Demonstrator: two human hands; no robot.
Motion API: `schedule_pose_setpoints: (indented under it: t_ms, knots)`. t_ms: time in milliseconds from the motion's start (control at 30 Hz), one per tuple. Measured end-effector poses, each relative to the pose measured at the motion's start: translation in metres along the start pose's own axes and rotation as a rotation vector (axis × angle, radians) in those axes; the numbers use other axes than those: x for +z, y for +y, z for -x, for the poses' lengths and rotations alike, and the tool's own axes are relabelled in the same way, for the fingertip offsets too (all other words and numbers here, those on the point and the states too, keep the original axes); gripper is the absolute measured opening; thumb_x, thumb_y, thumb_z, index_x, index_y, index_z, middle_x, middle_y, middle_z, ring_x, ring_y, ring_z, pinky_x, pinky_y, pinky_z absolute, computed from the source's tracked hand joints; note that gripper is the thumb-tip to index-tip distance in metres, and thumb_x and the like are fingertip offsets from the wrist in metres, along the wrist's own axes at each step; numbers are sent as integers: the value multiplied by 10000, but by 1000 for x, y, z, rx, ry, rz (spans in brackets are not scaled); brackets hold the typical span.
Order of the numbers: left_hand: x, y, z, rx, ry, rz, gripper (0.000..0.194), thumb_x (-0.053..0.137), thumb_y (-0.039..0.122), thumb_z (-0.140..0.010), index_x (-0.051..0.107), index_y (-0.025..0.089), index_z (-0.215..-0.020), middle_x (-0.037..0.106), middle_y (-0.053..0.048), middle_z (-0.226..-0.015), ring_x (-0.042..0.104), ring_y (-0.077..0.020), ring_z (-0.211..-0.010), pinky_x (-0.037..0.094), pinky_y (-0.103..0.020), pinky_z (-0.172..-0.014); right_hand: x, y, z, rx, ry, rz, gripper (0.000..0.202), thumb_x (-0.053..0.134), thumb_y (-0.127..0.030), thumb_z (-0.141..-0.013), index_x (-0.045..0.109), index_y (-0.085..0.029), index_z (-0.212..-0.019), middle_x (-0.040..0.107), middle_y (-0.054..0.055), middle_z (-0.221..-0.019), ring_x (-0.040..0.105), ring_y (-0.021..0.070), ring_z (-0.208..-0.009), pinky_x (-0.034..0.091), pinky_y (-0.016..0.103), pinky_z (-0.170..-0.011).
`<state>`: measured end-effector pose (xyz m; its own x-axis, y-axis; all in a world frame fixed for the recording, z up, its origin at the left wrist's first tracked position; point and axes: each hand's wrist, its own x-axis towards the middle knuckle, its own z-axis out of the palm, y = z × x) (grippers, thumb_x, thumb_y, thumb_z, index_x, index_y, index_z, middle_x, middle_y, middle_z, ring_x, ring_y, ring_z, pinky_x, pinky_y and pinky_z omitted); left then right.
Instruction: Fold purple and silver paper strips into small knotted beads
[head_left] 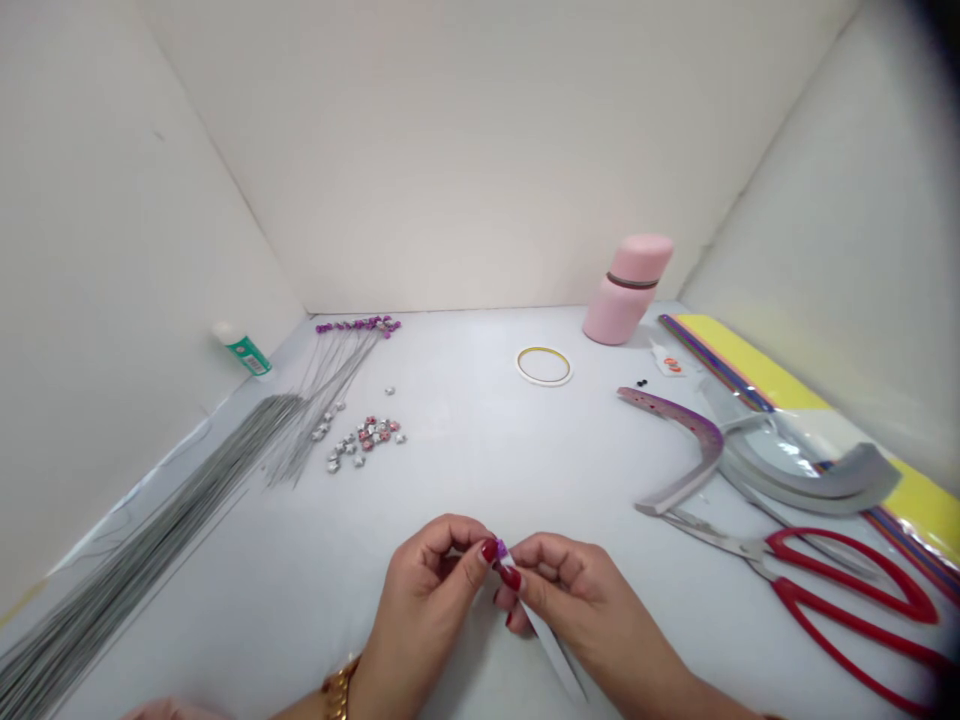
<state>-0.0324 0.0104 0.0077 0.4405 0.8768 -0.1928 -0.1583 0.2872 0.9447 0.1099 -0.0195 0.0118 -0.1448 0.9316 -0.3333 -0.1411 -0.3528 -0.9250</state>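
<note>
A narrow paper strip (553, 655), white with a purple tip, is pinched between both hands at the bottom centre. My left hand (441, 580) holds its purple end between thumb and forefinger. Just below that end, my right hand (574, 590) grips the strip with thumb and fingers, and its free part hangs down toward the table's front edge. Small silver and pink folded stars (377, 432) lie on the table left of centre. Behind them, purple stars (360, 325) sit at the ends of thin wires.
Grey wires (187, 500) run along the left, near a glue stick (246, 352). A tape ring (544, 366) and pink bottle (630, 290) stand farther back. Red-handled scissors (817, 580), curved strips (697, 430), a glue tube (667, 360) and coloured paper (795, 380) are right.
</note>
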Motion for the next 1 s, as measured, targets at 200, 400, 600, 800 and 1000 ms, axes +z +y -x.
schedule_pose_setpoints:
  t_ms: [200, 400, 600, 800, 1000]
  knots:
    - [-4, -3, 3, 69, 73, -289, 142, 506, 252, -821, 550, 144, -740, 598, -15, -595, 577, -139, -560, 469, -262, -571, 1, -1, 2, -2, -5, 66, 280, 566, -402, -760, 617, -139, -679, 609, 14, -620, 536, 123, -567, 412, 229, -586]
    - [-10, 0, 4, 387, 84, -729, 107, 489, 155, -818, 587, 178, -780, 626, -39, -731, 595, -149, -690, 476, -254, -652, 0, 2, 2, 10, -17, 5, 326, 550, -450, -764, 637, -137, -731, 586, 5, -617, 497, 101, -542, 375, 207, -543]
    - [-11, 2, 5, 553, -16, -812, 191, 496, 103, -802, 633, 181, -911, 646, -83, -909, 597, -164, -842, 482, -264, -752, -1, 3, -1, 15, 29, -52, 391, 558, -512, -728, 648, -132, -748, 526, -19, -537, 443, 83, -491, 340, 189, -492]
    - [-8, 3, 0, 249, 33, -469, 133, 496, 199, -825, 620, 160, -850, 609, -53, -793, 601, -139, -692, 502, -245, -641, -1, 1, -2, 20, 3, -52, 355, 571, -480, -735, 648, -133, -726, 555, 2, -579, 446, 92, -515, 349, 198, -505]
    - [-6, 2, -1, 237, -25, -402, 127, 526, 200, -803, 643, 149, -800, 546, -42, -779, 590, -125, -633, 494, -248, -600, 0, 1, -1, 32, 9, -76, 317, 581, -448, -740, 628, -139, -692, 578, -3, -598, 484, 94, -532, 371, 198, -541]
